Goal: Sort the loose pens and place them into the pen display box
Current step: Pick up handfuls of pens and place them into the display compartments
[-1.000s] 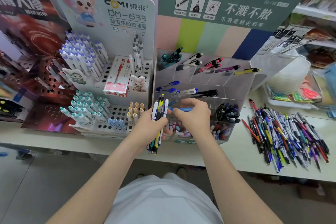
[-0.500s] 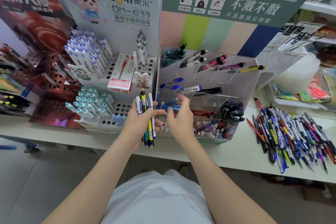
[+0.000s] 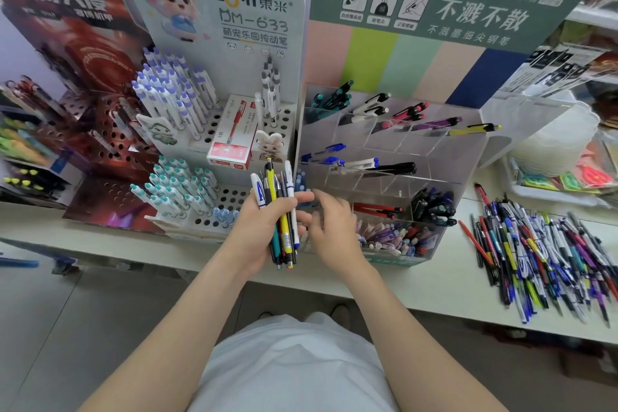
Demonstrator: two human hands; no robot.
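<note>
My left hand grips an upright bundle of several mixed pens in front of the clear tiered pen display box. My right hand hovers just to the right of the bundle. Its fingers reach towards the pens, blurred, and hold nothing. The box's compartments hold sorted pens: teal, white, pink, purple and yellow ones at the back, blue and black in the middle, red and dark ones at the front. A big heap of loose pens lies on the white counter to the right.
A white pen stand with a red pen carton stands left of the box. Further left is a dark red perforated stand. A white basket sits at the back right. The counter's front edge runs below my hands.
My right hand dropped a blue pen into the box, pulled back empty and now reaches towards the bundle. My left hand has moved slightly left with its pens.
</note>
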